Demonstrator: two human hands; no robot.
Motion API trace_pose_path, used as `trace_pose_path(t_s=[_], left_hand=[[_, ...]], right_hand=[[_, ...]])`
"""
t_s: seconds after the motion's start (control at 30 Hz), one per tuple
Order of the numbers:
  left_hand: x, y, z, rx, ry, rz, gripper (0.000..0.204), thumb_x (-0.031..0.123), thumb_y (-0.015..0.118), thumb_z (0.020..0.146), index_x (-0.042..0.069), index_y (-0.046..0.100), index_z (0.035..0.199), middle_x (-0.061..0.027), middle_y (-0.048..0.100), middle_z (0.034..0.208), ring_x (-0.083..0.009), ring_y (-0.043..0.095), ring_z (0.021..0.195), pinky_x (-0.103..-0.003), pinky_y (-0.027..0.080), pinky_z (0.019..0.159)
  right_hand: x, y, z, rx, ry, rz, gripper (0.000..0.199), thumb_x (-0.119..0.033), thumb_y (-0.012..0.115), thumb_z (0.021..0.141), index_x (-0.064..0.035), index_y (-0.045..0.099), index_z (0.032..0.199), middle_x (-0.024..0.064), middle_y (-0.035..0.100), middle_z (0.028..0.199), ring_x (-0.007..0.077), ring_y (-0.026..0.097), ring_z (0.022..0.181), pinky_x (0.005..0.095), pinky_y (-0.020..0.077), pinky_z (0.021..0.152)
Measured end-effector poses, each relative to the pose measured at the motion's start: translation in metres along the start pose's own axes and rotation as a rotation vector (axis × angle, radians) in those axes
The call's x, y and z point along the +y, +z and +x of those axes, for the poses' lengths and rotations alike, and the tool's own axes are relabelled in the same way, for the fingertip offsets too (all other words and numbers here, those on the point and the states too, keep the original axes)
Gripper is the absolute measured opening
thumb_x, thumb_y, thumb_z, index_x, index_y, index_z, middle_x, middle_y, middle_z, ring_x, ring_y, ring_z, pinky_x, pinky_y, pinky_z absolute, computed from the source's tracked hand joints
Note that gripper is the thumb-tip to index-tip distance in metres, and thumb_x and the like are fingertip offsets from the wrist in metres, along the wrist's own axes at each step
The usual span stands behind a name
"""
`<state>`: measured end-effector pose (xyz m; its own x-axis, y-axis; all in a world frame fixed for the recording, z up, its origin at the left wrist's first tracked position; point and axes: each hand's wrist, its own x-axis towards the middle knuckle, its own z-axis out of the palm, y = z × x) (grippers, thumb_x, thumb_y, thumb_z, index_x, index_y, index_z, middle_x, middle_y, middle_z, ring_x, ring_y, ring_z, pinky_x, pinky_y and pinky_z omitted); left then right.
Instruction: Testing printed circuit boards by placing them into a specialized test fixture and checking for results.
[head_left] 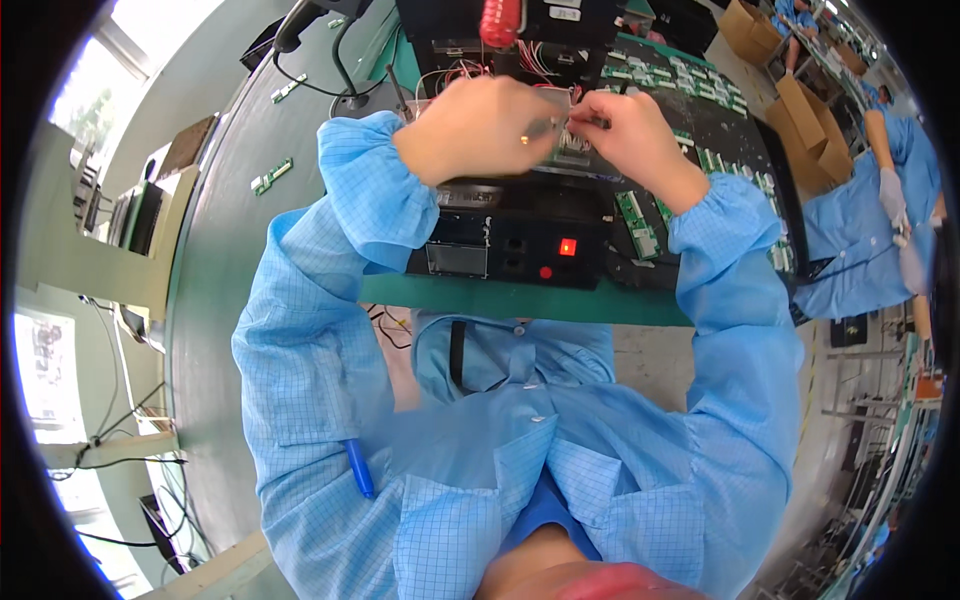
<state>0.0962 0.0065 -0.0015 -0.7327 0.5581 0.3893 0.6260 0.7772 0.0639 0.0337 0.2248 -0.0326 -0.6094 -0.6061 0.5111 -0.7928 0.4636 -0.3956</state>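
Note:
My left hand (485,128) is closed over the top of a black test fixture (520,235), its fingers curled and partly blurred. What it holds, if anything, is hidden beneath it. Just to its right, my right hand (640,138) pinches something small and dark that I cannot make out. Between the two hands part of a circuit board (572,150) shows in the fixture, near a clear plate. On the fixture's front a red switch (568,247) glows. Red and white wires (535,62) run behind my hands.
Many green circuit boards (690,80) lie on a black mat at the right. A single board (272,176) lies on the green bench at the left. A red coiled hose (500,22) hangs above. A co-worker in blue (865,230) is at the right, near cardboard boxes (808,130).

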Motion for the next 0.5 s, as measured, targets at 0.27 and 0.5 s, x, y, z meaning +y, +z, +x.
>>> trace_pose_path(t_s=[0.27,0.5], left_hand=[[-0.006,0.004,0.01,0.005,-0.117,-0.027,0.013,0.022,0.069,0.085,0.013,0.078,0.088,-0.0104,0.069,0.07,-0.0306,0.067,0.064,-0.038,0.054,0.059],[-0.001,0.003,0.016,0.044,-0.143,-0.046,0.011,0.019,0.07,0.08,0.013,0.078,0.085,-0.0106,0.07,0.072,-0.0306,0.067,0.067,-0.039,0.056,0.064]], right_hand=[[-0.014,0.003,-0.003,0.039,-0.002,0.03,0.01,-0.015,0.073,0.083,-0.0061,0.072,0.088,0.012,0.073,0.08,0.033,0.07,0.075,0.04,0.0556,0.067],[-0.015,0.004,-0.006,0.061,-0.013,0.027,0.011,-0.017,0.074,0.082,-0.0082,0.072,0.089,0.0107,0.073,0.079,0.0323,0.07,0.074,0.0403,0.0553,0.066]])
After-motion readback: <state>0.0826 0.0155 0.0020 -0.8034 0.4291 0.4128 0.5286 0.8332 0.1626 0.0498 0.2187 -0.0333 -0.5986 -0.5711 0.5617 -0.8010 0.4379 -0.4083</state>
